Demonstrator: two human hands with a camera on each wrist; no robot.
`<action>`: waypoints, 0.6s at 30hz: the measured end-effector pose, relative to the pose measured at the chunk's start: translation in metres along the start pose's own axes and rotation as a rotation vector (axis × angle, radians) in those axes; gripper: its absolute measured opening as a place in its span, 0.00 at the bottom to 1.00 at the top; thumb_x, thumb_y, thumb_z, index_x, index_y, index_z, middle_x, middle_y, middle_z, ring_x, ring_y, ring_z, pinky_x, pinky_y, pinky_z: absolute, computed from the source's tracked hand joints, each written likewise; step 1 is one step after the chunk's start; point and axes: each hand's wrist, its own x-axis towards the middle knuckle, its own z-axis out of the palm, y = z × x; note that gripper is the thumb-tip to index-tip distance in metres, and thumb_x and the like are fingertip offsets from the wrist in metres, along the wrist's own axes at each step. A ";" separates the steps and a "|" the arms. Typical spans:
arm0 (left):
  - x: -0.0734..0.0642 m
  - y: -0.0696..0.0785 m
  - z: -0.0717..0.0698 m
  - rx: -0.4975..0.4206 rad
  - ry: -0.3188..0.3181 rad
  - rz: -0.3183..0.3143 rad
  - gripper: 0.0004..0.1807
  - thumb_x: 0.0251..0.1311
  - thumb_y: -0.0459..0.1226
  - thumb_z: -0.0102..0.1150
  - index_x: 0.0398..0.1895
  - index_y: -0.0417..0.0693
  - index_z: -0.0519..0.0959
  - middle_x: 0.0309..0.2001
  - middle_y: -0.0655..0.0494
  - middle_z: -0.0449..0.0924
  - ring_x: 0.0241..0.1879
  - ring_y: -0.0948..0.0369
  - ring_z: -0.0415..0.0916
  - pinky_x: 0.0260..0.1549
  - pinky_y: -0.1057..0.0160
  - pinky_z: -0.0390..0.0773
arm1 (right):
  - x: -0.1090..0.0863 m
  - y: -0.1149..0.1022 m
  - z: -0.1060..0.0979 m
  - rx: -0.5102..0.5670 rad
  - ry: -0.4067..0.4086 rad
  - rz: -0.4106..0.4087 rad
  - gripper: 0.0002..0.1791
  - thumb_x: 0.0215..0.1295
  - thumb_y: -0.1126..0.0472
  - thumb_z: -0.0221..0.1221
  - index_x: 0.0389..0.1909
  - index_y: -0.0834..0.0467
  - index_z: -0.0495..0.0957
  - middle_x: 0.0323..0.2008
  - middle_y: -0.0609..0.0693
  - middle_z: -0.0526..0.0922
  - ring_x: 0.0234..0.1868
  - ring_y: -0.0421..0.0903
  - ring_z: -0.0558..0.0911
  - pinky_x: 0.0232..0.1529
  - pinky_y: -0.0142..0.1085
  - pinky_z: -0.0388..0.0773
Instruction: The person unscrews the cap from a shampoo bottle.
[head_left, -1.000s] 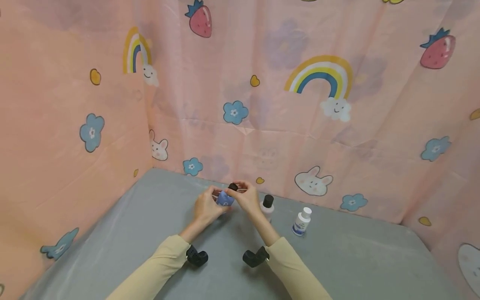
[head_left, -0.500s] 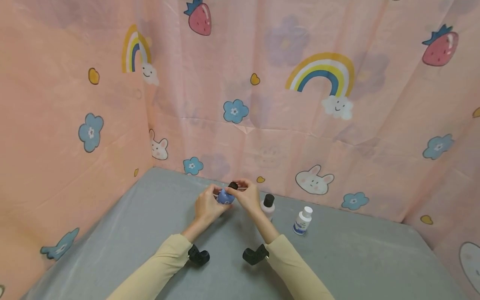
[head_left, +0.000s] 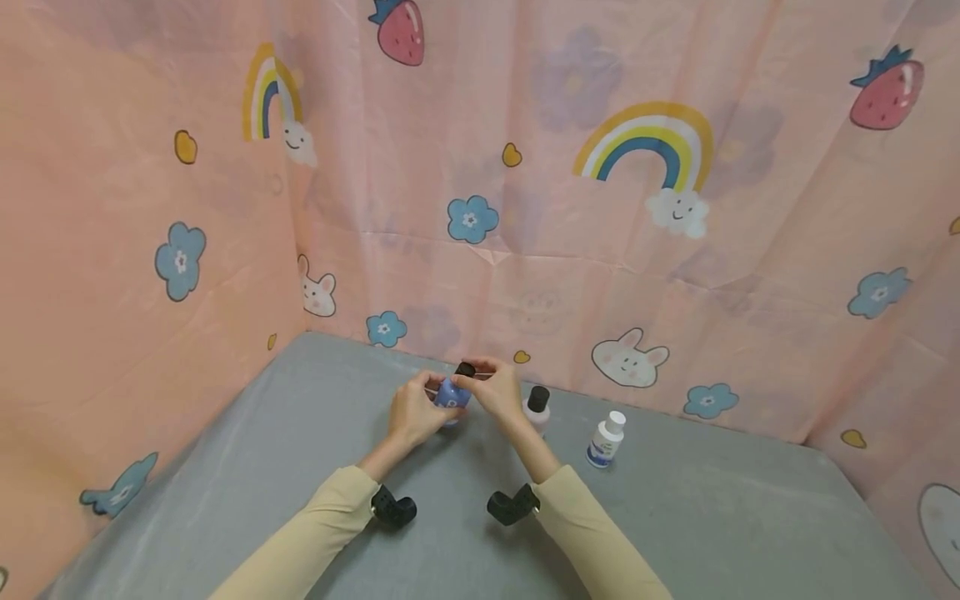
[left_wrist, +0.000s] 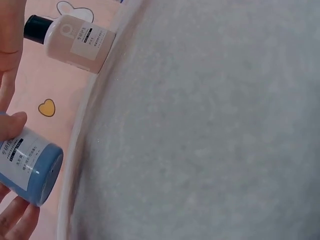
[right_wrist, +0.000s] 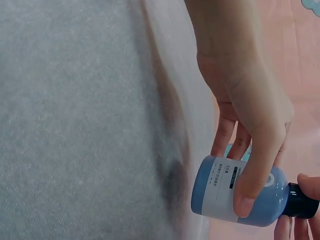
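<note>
A blue bottle [head_left: 454, 395] with a black cap [head_left: 466, 369] is held up above the far part of the table in the head view. My left hand [head_left: 415, 414] grips its body, thumb on the near side. Fingers of my right hand [head_left: 497, 390] pinch the cap. From the right wrist, the blue bottle [right_wrist: 272, 202] lies across the view with a white label [right_wrist: 220, 187], and the black cap [right_wrist: 299, 201] is between fingertips at the right edge. The left wrist view shows only the bottle's lower end [left_wrist: 47, 172]; its cap is out of frame there.
Just right of my right forearm stands a pale pink bottle [head_left: 537, 408] with a black cap, partly hidden. Farther right is a small white bottle [head_left: 605, 442] with a white cap. A grey cloth covers the table [head_left: 720, 517]; a pink patterned curtain [head_left: 540, 275] hangs behind.
Both hands keep their hold on the blue bottle and its cap, with only slight shifts in the bottle's tilt. The head view has dipped a little.
</note>
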 end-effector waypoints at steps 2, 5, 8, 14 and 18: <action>0.001 -0.001 -0.001 -0.022 -0.018 0.016 0.26 0.36 0.41 0.79 0.41 0.43 0.80 0.34 0.49 0.85 0.34 0.54 0.83 0.35 0.54 0.81 | 0.000 0.000 -0.002 -0.005 -0.015 0.005 0.19 0.51 0.62 0.70 0.46 0.60 0.84 0.45 0.59 0.84 0.45 0.55 0.85 0.45 0.43 0.81; 0.001 -0.004 -0.002 -0.069 -0.056 0.034 0.26 0.36 0.41 0.79 0.42 0.41 0.80 0.35 0.49 0.85 0.34 0.54 0.83 0.36 0.55 0.82 | -0.002 -0.001 -0.004 -0.021 -0.043 -0.004 0.20 0.52 0.62 0.70 0.48 0.60 0.83 0.45 0.59 0.85 0.46 0.55 0.84 0.46 0.44 0.81; 0.000 -0.009 -0.004 -0.118 -0.103 0.035 0.28 0.36 0.40 0.79 0.42 0.40 0.80 0.35 0.49 0.84 0.34 0.54 0.83 0.36 0.57 0.82 | -0.005 -0.003 -0.007 -0.044 -0.079 0.004 0.20 0.52 0.62 0.70 0.48 0.59 0.83 0.45 0.57 0.85 0.46 0.54 0.84 0.47 0.44 0.81; -0.001 -0.012 -0.007 -0.153 -0.163 0.029 0.29 0.36 0.40 0.79 0.45 0.42 0.80 0.36 0.50 0.84 0.34 0.56 0.83 0.35 0.60 0.82 | -0.007 -0.005 -0.010 -0.059 -0.132 0.018 0.21 0.52 0.62 0.70 0.49 0.59 0.83 0.46 0.57 0.85 0.47 0.54 0.84 0.46 0.44 0.81; 0.001 -0.012 -0.009 -0.145 -0.194 0.034 0.29 0.37 0.39 0.79 0.47 0.42 0.80 0.37 0.49 0.85 0.35 0.56 0.83 0.36 0.59 0.82 | -0.004 -0.004 -0.012 -0.046 -0.159 0.028 0.20 0.52 0.63 0.70 0.48 0.58 0.83 0.46 0.58 0.85 0.48 0.54 0.84 0.47 0.44 0.81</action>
